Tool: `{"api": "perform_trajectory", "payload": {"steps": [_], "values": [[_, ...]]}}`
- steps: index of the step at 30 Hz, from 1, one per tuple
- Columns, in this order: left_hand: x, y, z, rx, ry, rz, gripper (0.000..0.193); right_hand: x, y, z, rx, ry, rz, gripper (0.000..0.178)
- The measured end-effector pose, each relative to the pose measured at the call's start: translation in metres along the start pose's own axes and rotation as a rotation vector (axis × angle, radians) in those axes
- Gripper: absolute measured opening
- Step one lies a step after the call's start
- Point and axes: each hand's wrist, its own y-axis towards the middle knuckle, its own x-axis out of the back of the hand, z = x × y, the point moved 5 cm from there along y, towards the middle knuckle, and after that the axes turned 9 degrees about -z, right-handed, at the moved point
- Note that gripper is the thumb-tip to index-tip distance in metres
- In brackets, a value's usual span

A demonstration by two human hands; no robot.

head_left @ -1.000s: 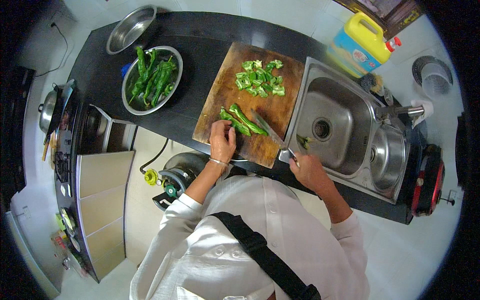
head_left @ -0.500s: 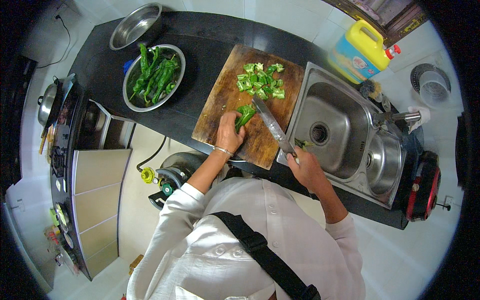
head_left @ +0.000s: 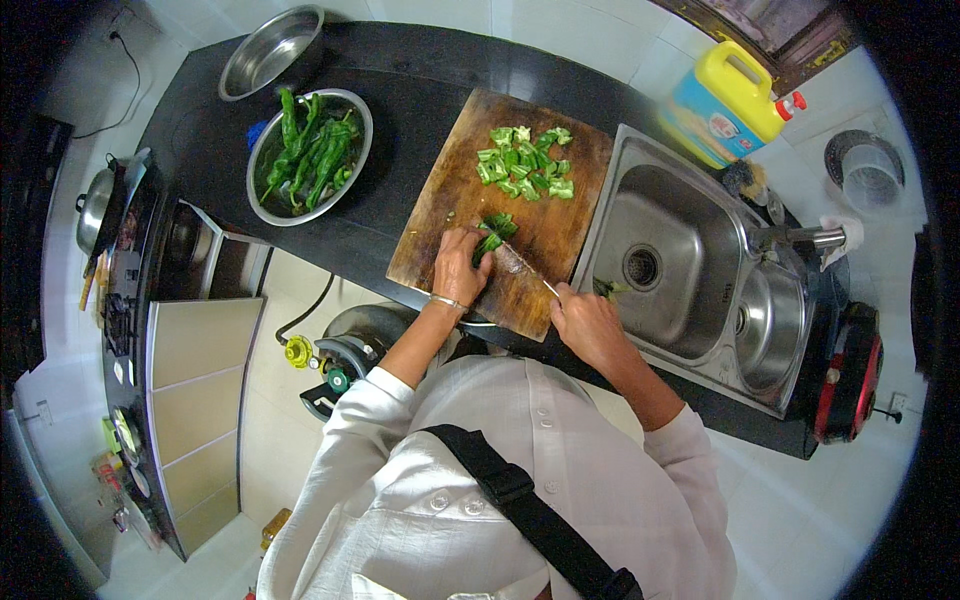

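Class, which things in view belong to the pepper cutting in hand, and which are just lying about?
In use: knife in right hand; green pepper under left hand; cutting board; pepper pieces; bowl with whole peppers.

Lying about: other metal bowl; yellow jug; red-and-black appliance.

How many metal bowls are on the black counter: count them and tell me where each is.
2: the first bowl, holding whole green peppers, is left of the cutting board; the second bowl is just beyond it. Any nested underneath would be hidden.
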Motion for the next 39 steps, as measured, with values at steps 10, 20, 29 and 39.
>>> {"api": "perform_trajectory", "payload": {"steps": [10,20,29,39], "values": [[0.000,0.007,0.006,0.010,-0.049,-0.021,0.024,-0.032,0.052,0.017,0.007,0.005,-0.051,0.021],[0.009,0.001,0.006,0.046,-0.032,-0.014,0.042,-0.011,0.056,0.016,-0.001,0.125,-0.145,0.021],[0.021,-0.013,0.010,0.043,-0.077,-0.039,0.035,-0.005,0.009,0.025,-0.002,0.046,0.091,0.023],[0.009,-0.012,0.013,0.015,-0.051,-0.054,0.033,-0.033,0.061,0.034,0.002,0.144,-0.002,0.028]]}}
